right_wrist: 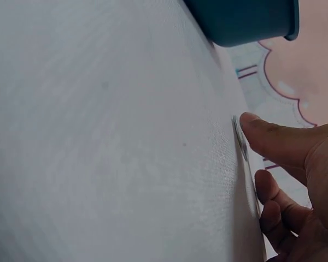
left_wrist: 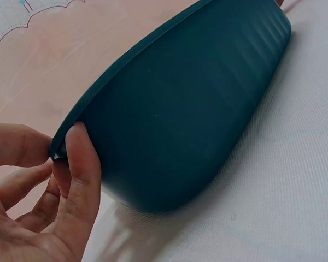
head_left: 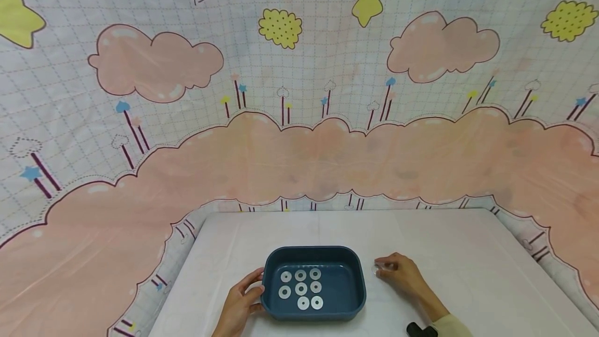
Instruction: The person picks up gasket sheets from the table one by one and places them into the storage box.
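Observation:
A dark blue plastic bin (head_left: 343,287) with rounded corners stands on the white table. Several silvery flat washers (head_left: 301,288) lie in loose rows on the left part of its floor. My left hand (head_left: 239,300) grips the bin's left end. In the left wrist view one finger presses the outer wall and others meet the rim (left_wrist: 104,76). To the right of the bin, my right hand (head_left: 402,273) reaches down to a single washer (right_wrist: 240,137) lying on the tabletop. Thumb and fingers are spread apart there, the thumb tip at the washer's edge.
A white cloth covers the table (head_left: 468,254). A black object (head_left: 421,330) shows at the right wrist, by the light sleeve (head_left: 451,326). Behind the table hangs a patterned curtain (head_left: 299,160) with pink clouds and yellow stars.

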The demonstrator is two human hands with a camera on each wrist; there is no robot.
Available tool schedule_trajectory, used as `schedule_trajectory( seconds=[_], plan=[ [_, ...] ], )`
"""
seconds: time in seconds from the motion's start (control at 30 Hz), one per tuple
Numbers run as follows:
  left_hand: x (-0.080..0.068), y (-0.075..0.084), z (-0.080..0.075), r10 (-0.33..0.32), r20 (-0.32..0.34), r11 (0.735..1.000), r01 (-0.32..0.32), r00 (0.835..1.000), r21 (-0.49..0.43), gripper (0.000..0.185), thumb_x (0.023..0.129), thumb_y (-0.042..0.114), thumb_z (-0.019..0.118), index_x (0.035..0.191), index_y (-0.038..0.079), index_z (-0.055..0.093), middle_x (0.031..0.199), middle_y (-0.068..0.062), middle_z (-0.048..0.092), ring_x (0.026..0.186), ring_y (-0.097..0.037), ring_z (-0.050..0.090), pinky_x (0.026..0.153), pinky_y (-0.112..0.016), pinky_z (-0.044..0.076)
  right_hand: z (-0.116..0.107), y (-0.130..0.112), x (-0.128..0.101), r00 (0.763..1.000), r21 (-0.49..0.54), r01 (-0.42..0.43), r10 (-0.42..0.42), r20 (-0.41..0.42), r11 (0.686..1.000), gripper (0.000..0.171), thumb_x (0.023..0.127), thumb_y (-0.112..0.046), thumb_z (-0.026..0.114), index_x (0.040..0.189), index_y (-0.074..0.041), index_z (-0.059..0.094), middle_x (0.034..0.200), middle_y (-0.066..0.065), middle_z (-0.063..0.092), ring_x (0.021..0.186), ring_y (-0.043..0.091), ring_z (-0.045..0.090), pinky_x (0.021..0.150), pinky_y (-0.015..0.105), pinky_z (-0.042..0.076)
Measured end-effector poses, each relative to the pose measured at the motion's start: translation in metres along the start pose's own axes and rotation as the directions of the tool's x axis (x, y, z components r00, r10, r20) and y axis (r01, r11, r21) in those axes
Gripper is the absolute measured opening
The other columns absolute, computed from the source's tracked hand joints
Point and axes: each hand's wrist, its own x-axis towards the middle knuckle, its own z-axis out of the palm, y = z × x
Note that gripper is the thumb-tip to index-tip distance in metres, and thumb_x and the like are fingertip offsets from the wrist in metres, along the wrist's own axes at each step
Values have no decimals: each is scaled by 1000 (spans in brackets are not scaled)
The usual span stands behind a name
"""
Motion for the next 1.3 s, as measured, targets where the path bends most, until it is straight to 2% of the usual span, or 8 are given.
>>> schedule_trajectory(
  seconds=[0.5,0.7,0.87,1.17,1.3],
  plan=[
    [0,0,0,-5,-11,1000,5,1000,5,56,91,4,58,144,-3,43,130,-18,49,88,-17,59,64,-31,54,1,-5,-2,1000,-33,10,-11,-13,999,21,73,-15,83,94,-17,78,90,-2,66,78,10,49,69,25,39],
    [0,0,0,-4,-5,1000,4,1000,12,55,91,4,58,144,-3,44,128,-17,49,86,-17,60,63,-30,54,0,-3,-4,1000,2,9,-9,-11,1000,21,74,-7,80,92,-16,73,87,-3,63,79,10,48,71,24,40],
    [1,-1,0,0,6,1000,0,1000,11,56,91,5,58,144,-3,43,129,-17,49,86,-16,60,63,-30,54,-4,-4,-6,1000,64,20,-20,-3,998,18,76,-1,77,90,-12,71,80,-2,62,70,6,49,66,22,41],
    [1,-1,0,-3,2,1000,3,1000,13,55,92,4,57,144,-3,43,131,-19,48,87,-17,60,64,-32,54,-11,-16,-10,999,65,-47,48,-15,997,9,84,-3,71,89,-10,74,88,3,73,75,11,61,68,24,47],
    [1,-1,-1,-1,-4,1000,1,1000,11,55,92,4,57,144,-4,43,130,-18,49,87,-17,60,64,-32,54,-16,-24,-11,997,99,-71,73,-17,993,9,85,-5,70,92,-9,74,92,4,73,79,13,62,71,26,48]
  ],
)
